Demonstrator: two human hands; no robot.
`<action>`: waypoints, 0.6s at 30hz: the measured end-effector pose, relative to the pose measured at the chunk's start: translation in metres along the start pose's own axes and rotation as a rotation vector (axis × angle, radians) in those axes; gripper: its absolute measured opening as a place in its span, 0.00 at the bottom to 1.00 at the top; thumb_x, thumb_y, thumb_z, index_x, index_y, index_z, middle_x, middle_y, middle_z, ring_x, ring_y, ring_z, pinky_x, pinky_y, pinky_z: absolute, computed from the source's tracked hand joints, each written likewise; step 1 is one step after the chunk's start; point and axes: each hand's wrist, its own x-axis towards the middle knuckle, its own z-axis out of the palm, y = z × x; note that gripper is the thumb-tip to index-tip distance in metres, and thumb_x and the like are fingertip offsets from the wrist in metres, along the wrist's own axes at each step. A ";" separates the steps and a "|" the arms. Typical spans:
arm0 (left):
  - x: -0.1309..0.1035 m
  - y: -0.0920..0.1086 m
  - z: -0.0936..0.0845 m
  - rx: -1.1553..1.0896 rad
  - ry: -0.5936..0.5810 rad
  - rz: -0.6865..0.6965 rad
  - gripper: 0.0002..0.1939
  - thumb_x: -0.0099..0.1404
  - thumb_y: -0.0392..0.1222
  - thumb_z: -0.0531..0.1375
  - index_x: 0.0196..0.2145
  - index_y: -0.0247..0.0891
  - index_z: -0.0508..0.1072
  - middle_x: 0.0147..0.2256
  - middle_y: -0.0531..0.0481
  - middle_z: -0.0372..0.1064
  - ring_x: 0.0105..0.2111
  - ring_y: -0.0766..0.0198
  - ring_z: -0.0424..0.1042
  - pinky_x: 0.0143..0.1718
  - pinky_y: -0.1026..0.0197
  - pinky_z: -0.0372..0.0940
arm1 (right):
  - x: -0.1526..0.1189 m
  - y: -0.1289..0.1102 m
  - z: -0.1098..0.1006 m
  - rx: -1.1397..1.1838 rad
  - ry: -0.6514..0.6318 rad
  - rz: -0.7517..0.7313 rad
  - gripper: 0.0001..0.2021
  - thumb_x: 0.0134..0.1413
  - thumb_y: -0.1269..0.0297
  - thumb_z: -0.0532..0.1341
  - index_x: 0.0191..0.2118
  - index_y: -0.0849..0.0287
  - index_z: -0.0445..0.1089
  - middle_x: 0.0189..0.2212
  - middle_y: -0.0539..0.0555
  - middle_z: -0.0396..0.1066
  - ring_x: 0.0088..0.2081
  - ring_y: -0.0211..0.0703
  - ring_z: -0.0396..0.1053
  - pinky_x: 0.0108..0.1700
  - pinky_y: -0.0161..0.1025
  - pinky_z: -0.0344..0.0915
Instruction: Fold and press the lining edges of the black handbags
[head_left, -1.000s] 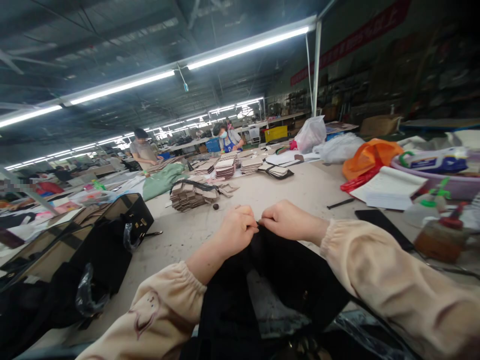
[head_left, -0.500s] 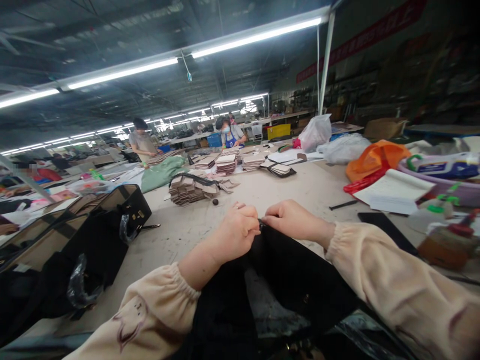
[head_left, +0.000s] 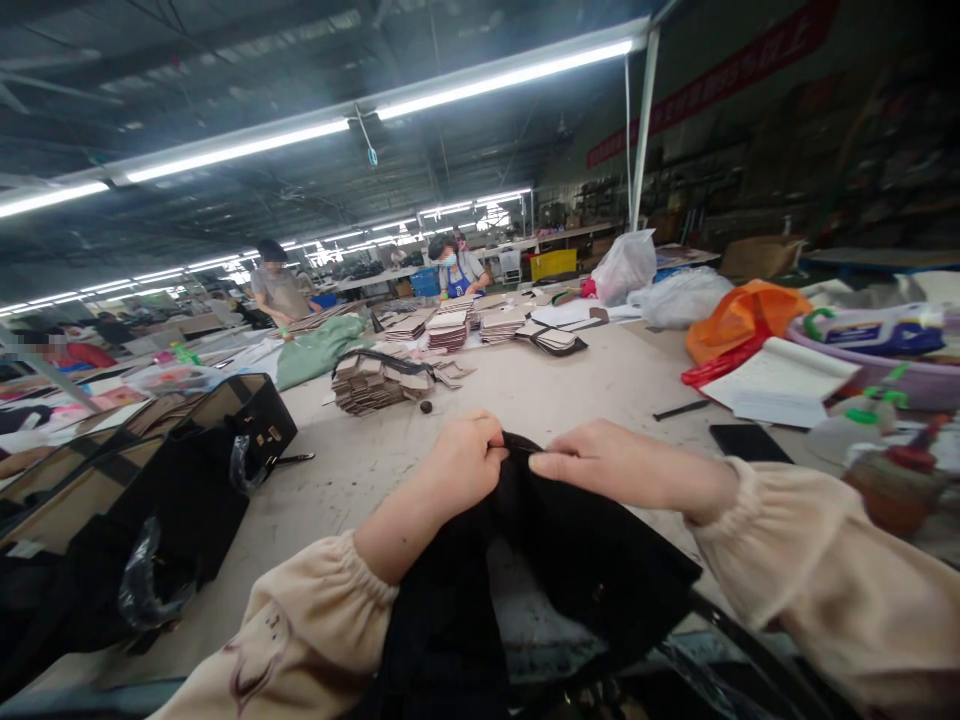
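Note:
Both of my hands grip the top edge of a black handbag [head_left: 600, 555] in front of me. My left hand [head_left: 465, 462] pinches the edge between thumb and curled fingers. A short way to the right, my right hand [head_left: 611, 460] holds the same edge, thumb on the near side and fingers over the far side. Between the hands a short curved stretch of the black edge shows. The bag's lower part runs out of the picture, and a dark strap and clear plastic wrap show at the lower right.
More black bags [head_left: 217, 480] with plastic-wrapped handles stand at left. A stack of brown pieces [head_left: 375, 380] lies ahead on the table [head_left: 360, 470]. At right are a black phone-like slab [head_left: 750, 444], an open notebook [head_left: 787, 375], bottles and a purple basin [head_left: 907, 380]. Two co-workers stand beyond.
My right hand has moved right along the bag's edge, away from my left hand, baring some edge between them. The left hand has shifted slightly left. The view has shifted a little.

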 end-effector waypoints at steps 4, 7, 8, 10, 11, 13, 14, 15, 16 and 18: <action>0.003 0.000 0.001 0.048 -0.019 -0.069 0.05 0.58 0.33 0.60 0.24 0.35 0.71 0.29 0.50 0.70 0.31 0.64 0.68 0.34 0.62 0.60 | -0.027 0.001 0.003 -0.213 -0.002 0.104 0.16 0.52 0.52 0.57 0.22 0.58 0.68 0.19 0.50 0.69 0.21 0.36 0.63 0.24 0.33 0.50; 0.003 0.001 0.002 0.066 -0.028 -0.083 0.06 0.59 0.36 0.61 0.24 0.35 0.71 0.28 0.50 0.70 0.31 0.64 0.68 0.33 0.63 0.60 | -0.033 0.007 0.003 -0.308 0.014 0.135 0.16 0.55 0.58 0.55 0.21 0.58 0.69 0.19 0.51 0.70 0.21 0.36 0.64 0.25 0.33 0.52; 0.003 0.002 0.002 0.072 -0.034 -0.088 0.06 0.59 0.36 0.61 0.24 0.36 0.71 0.28 0.50 0.71 0.31 0.64 0.68 0.33 0.63 0.59 | -0.033 0.009 0.001 -0.329 0.011 0.130 0.16 0.56 0.59 0.54 0.22 0.58 0.70 0.19 0.51 0.71 0.22 0.37 0.65 0.26 0.34 0.52; 0.003 0.005 0.002 0.088 -0.041 -0.104 0.06 0.59 0.37 0.61 0.25 0.36 0.71 0.28 0.50 0.71 0.30 0.63 0.69 0.33 0.63 0.59 | -0.032 0.014 -0.004 -0.383 0.002 0.115 0.14 0.56 0.59 0.54 0.24 0.57 0.71 0.20 0.52 0.72 0.24 0.39 0.68 0.27 0.34 0.54; 0.003 0.006 0.003 0.097 -0.039 -0.113 0.06 0.59 0.38 0.61 0.25 0.36 0.72 0.28 0.50 0.71 0.30 0.63 0.69 0.32 0.63 0.59 | -0.031 0.016 -0.007 -0.418 0.005 0.110 0.14 0.56 0.59 0.55 0.25 0.56 0.72 0.21 0.52 0.73 0.26 0.40 0.69 0.28 0.35 0.54; 0.003 0.008 0.004 0.124 -0.031 -0.125 0.06 0.60 0.39 0.60 0.26 0.37 0.72 0.28 0.50 0.72 0.30 0.62 0.69 0.32 0.62 0.59 | -0.029 0.021 -0.012 -0.496 0.025 0.111 0.12 0.55 0.58 0.55 0.26 0.55 0.72 0.23 0.52 0.74 0.28 0.43 0.71 0.29 0.36 0.56; 0.003 0.009 0.005 0.138 -0.026 -0.124 0.07 0.60 0.40 0.60 0.26 0.37 0.72 0.28 0.50 0.72 0.31 0.62 0.70 0.32 0.62 0.59 | -0.028 0.024 -0.013 -0.534 0.035 0.120 0.12 0.55 0.57 0.55 0.27 0.54 0.73 0.24 0.53 0.74 0.29 0.45 0.71 0.29 0.36 0.56; 0.003 0.010 0.006 0.152 -0.024 -0.117 0.07 0.60 0.40 0.60 0.26 0.37 0.73 0.29 0.49 0.72 0.31 0.61 0.70 0.32 0.62 0.59 | -0.028 0.025 -0.012 -0.574 0.051 0.139 0.12 0.55 0.57 0.55 0.28 0.54 0.73 0.25 0.53 0.74 0.30 0.46 0.72 0.29 0.37 0.56; 0.004 0.010 0.007 0.163 -0.025 -0.108 0.07 0.60 0.41 0.60 0.26 0.37 0.73 0.29 0.49 0.72 0.31 0.61 0.70 0.32 0.62 0.59 | -0.028 0.026 -0.009 -0.610 0.077 0.163 0.13 0.56 0.56 0.55 0.28 0.55 0.72 0.25 0.54 0.74 0.30 0.48 0.72 0.29 0.38 0.56; 0.005 0.009 0.007 0.172 -0.032 -0.098 0.08 0.60 0.41 0.60 0.26 0.37 0.73 0.29 0.48 0.73 0.32 0.61 0.70 0.33 0.61 0.59 | -0.028 0.024 0.003 -0.645 0.159 0.228 0.12 0.57 0.56 0.55 0.30 0.56 0.72 0.26 0.56 0.74 0.30 0.49 0.72 0.29 0.38 0.57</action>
